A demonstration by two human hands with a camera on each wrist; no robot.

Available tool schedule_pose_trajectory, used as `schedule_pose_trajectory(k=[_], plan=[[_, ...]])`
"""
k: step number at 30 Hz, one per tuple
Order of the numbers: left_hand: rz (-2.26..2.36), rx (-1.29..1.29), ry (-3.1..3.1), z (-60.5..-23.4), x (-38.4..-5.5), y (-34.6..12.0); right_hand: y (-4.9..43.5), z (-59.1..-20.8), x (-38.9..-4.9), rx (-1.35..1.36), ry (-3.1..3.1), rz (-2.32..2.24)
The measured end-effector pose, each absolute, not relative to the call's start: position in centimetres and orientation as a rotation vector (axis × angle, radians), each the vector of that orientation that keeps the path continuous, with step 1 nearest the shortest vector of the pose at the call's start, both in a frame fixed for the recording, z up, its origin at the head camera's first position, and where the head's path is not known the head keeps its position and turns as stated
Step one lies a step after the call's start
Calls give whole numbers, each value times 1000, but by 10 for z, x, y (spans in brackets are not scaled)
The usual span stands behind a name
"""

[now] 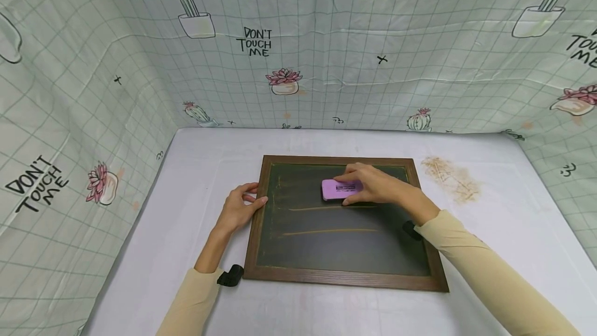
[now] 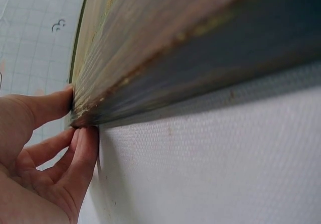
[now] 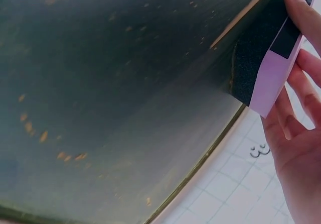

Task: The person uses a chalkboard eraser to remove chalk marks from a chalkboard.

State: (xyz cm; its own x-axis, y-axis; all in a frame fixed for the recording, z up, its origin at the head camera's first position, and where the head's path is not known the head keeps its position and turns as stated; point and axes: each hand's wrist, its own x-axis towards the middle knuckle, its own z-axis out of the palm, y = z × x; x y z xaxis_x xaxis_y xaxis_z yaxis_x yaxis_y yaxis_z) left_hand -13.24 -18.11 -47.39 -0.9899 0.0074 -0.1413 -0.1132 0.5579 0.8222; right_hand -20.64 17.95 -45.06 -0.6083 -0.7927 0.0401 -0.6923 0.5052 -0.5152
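A chalkboard [image 1: 340, 253] with a brown wooden frame lies on the table. My left hand [image 1: 237, 209] holds the frame's left side; in the left wrist view the thumb [image 2: 52, 106] presses the frame [image 2: 100, 93] from one face and the fingertips from the other. With my right hand [image 1: 375, 185] I grip a purple chalkboard eraser [image 1: 332, 191] over the upper middle of the board. Its dark pad [image 3: 251, 48] faces the board in the right wrist view. Two yellow-orange chalk lines cross the board, the lower line [image 1: 331, 231] below the eraser and the other partly behind the right hand.
A patch of brownish dust [image 1: 452, 178] marks the white table [image 1: 326, 310] right of the board. Yellow chalk traces run along the board's left edge. Grid-patterned cloth [image 1: 336, 66] with cactus drawings hangs behind and at both sides. A black device [image 1: 230, 276] sits at my left wrist.
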Motion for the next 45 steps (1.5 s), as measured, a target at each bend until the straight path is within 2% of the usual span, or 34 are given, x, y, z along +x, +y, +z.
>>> schedule_pose_trajectory(k=[26,45], plan=[[1428,-69,2658,-476,-134,-182,229,-454,-201,-1212,2652,-754],[1414,-62,2656,-474,-134,-183,232,-448,-196,-1236,2686,-721]])
